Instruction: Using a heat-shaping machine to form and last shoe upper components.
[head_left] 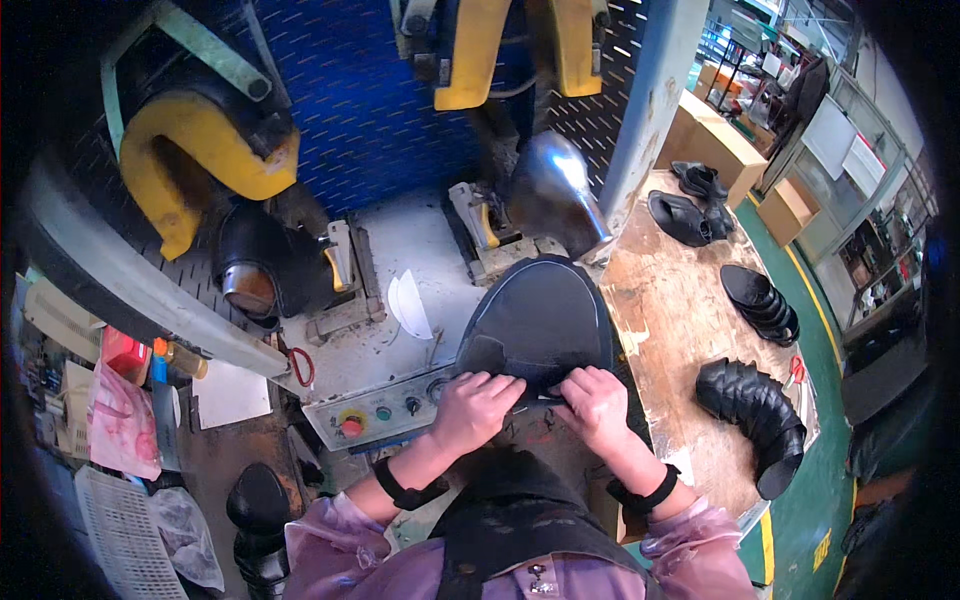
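Note:
A rounded black shoe upper is spread in front of me, its broad curved end pointing away toward the machine. My left hand is closed on its near left edge, with the fingers curled over the material. At the near right edge, my right hand pinches the same piece between thumb and fingers. Beyond the upper stands a shiny bare metal form. Another black shoe upper is fitted over the machine's left form, where a bit of metal shows at the end.
Yellow clamps hang above the forms. A control panel with a red button lies left of my hands. To the right, a wooden table carries nested black uppers and red-handled scissors. More uppers are stacked lower left.

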